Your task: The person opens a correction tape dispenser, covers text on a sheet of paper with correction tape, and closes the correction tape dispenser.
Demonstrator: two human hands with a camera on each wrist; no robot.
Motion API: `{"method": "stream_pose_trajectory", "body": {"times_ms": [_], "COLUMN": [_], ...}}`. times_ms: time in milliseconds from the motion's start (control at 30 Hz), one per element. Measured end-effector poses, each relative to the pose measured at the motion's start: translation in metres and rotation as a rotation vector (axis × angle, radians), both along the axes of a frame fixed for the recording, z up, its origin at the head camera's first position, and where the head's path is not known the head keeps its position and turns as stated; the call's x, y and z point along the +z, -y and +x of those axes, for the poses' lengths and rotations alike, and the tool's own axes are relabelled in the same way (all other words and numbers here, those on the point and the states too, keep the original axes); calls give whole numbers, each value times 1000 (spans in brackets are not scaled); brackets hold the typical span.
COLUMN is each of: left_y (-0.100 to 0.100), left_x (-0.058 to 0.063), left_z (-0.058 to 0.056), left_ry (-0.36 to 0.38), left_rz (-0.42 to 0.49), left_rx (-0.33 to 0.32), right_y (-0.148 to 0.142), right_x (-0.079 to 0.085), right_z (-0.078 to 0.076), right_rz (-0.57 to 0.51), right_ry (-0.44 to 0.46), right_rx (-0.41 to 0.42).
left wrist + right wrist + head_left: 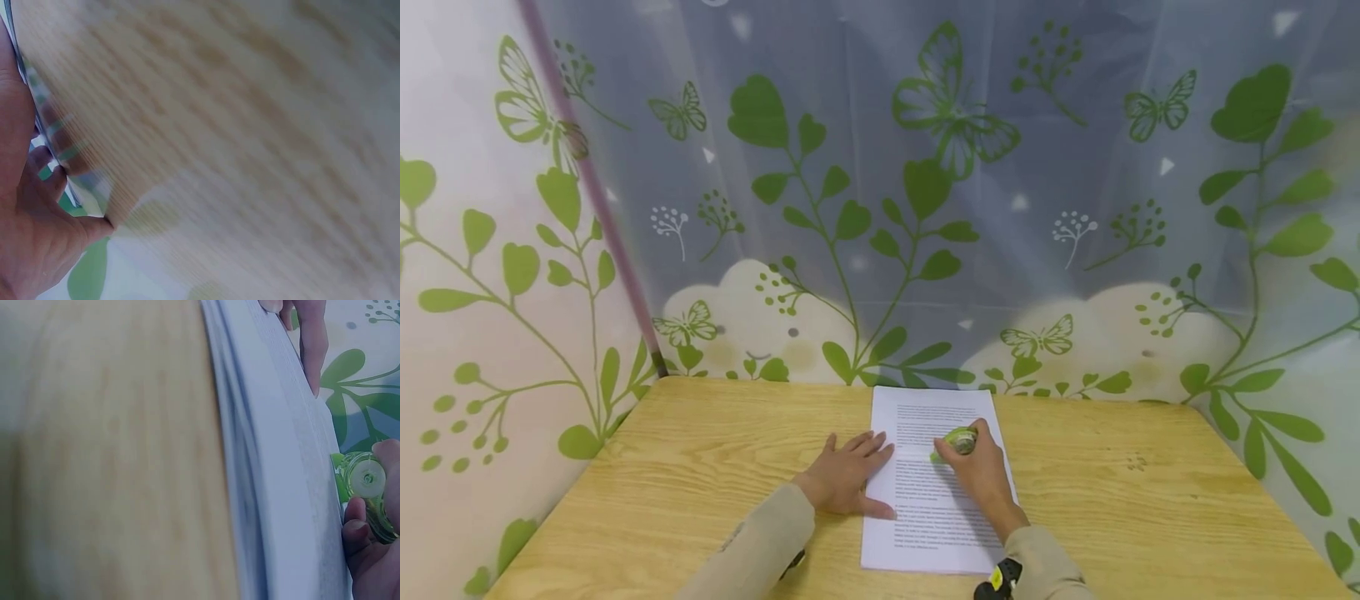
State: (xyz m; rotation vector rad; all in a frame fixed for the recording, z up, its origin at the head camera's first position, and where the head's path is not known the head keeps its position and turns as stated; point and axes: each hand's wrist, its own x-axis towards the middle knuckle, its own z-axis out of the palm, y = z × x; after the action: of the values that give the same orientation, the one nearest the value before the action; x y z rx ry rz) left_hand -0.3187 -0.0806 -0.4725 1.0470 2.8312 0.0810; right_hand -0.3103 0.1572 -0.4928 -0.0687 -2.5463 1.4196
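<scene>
A stack of printed white paper point(887, 552) lies on the wooden table. My left hand point(847, 477) rests on its left edge with fingers spread and thumb out; the left wrist view shows the same hand point(39, 244) at the sheets' edge. Between thumb and fingers, my right hand point(987, 477) pinches a green correction tape point(961, 440), its tip down at the printed lines. Round clear casing and a pale reel show on the correction tape point(365, 478) in the right wrist view. A pale band beside the tip may be tape or a paragraph gap; I cannot tell.
The wooden table point(737, 433) extends on both sides of the paper. Behind it hangs a curtain point(865, 275) printed with leaves and butterflies, meeting the table's back edge. Several sheets show at the stack's side point(247, 469) in the right wrist view.
</scene>
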Motion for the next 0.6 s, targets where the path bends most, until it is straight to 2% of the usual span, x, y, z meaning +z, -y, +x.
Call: {"method": "stream_pose_trajectory", "body": {"times_ms": [200,600], "left_y": [0,-1], "left_x": [-3,1], "left_z": [-1,0], "left_ry": [-2,7], "left_rz": [4,12], "left_rx": [-8,2], "right_y": [-1,-4], "right_x": [0,0], "right_z": [0,-1], "right_rz": [12,15], "right_ry": [15,17], "right_rx": [-6,-4]}}
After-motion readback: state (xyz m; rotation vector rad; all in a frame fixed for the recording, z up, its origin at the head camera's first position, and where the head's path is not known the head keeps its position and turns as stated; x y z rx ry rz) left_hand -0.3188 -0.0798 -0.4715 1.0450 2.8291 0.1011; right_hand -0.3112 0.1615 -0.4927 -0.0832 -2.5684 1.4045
